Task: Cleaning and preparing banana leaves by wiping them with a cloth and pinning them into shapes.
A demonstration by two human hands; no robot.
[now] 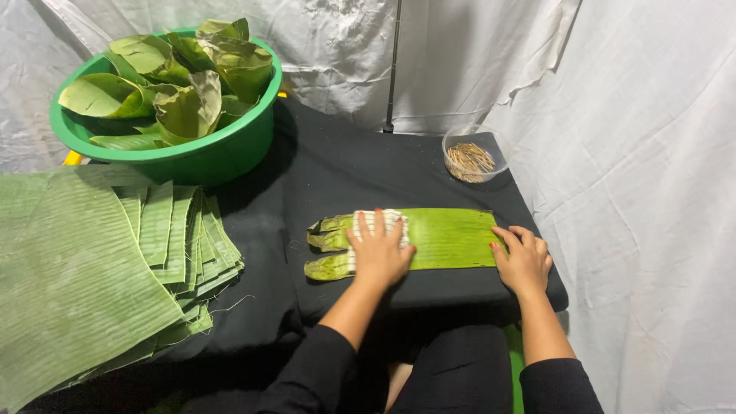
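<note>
A long green banana leaf strip (441,236) lies flat on the black cloth-covered table (345,169). My left hand (378,253) presses a white striped cloth (377,221) down on the leaf's left part, fingers spread over it. My right hand (523,261) rests flat on the leaf's right end, holding it down, fingers apart. The torn left end of the leaf sticks out past the cloth.
A stack of cut banana leaf sheets (100,253) lies at the left. A green basin (192,153) with folded leaves stands at the back left. A small clear bowl of wooden sticks (471,159) sits at the back right. White sheeting hangs all round.
</note>
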